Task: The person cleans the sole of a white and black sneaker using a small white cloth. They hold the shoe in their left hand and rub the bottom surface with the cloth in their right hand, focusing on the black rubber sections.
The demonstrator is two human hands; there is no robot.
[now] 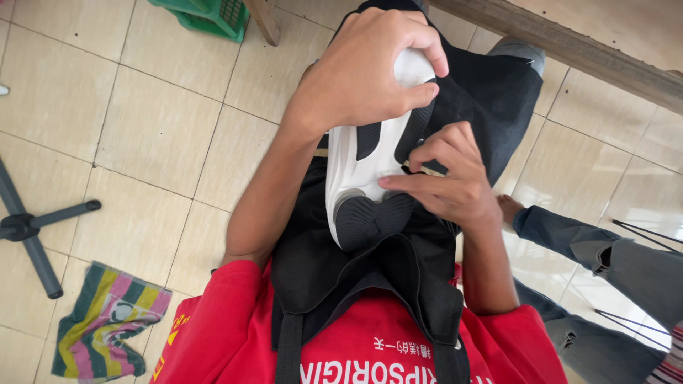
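Left hand [370, 67] hides the shoe's [370, 178] toe.

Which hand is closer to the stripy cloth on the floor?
Left. The left hand grips the shoe's toe on the stripy cloth's side; the right hand is farther across.

I see my red short-sleeved shirt [370, 348] with white lettering, a black apron [341, 277] over it, and bare forearms.

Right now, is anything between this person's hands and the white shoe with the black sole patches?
Nothing visible. The left hand grips one end of the white shoe with black sole patches directly, and the right hand rests its fingers bare on the sole, above the black apron.
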